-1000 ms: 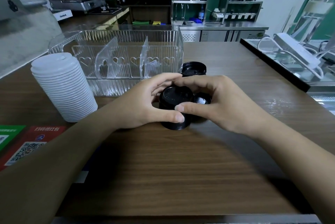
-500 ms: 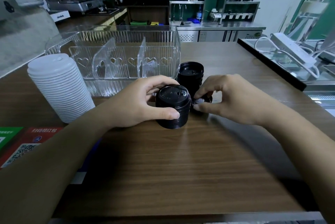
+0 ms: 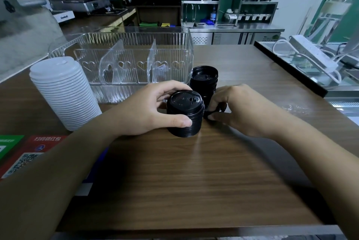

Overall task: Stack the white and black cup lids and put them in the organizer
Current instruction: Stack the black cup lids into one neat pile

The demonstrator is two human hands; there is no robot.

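Since a second ago the right hand (image 3: 239, 109) has left the near stack of black plastic cup lids (image 3: 185, 115) at frame centre, now gripped by the left hand (image 3: 155, 109) alone, and pinches a loose black lid (image 3: 220, 108) beside it, likely the next to stack; the clear ribbed plastic organizer (image 3: 124, 59) behind holds none.

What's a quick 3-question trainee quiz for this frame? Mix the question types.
1. True or false: the clear organizer already holds lids.
2. Which hand grips the near black lid stack? A) left hand B) right hand C) both
3. Fill in: the white lid stack stands on the table to the ____ of the organizer's front.

Key
1. False: its compartments show no lids.
2. A: thumb in front, fingers curled round the back. The right hand pinches a single black lid beside a second black stack.
3. Left.
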